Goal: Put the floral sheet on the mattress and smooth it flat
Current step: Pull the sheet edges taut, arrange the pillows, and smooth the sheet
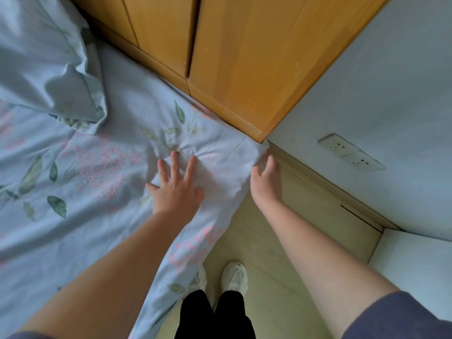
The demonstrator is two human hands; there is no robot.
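Pale blue cotton printed with pink blossoms and green leaves is covering the bed: the floral sheet (117,148) is lying spread over the mattress, which is hidden underneath it, and its near edge is hanging down the side toward the floor (281,241). Soft wrinkles are radiating across the cloth near the corner. The left hand (175,189) is pressing flat on the sheet just short of that corner, palm down, fingers straight and spread apart. The right hand (265,178) is reaching to the corner itself, where the sheet is folding over the edge beside the wooden wardrobe (232,57). Its thumb and fingers are curling onto the draped cloth and appear to be pinching it, though the fingertips are mostly hidden. A pillow (44,57) in matching fabric is lying on the sheet at the upper left, near the wardrobe. Two white wall sockets (351,155) are sitting low on the wall to the right. White shoes (233,277) are standing on the floor just beside the hanging sheet.
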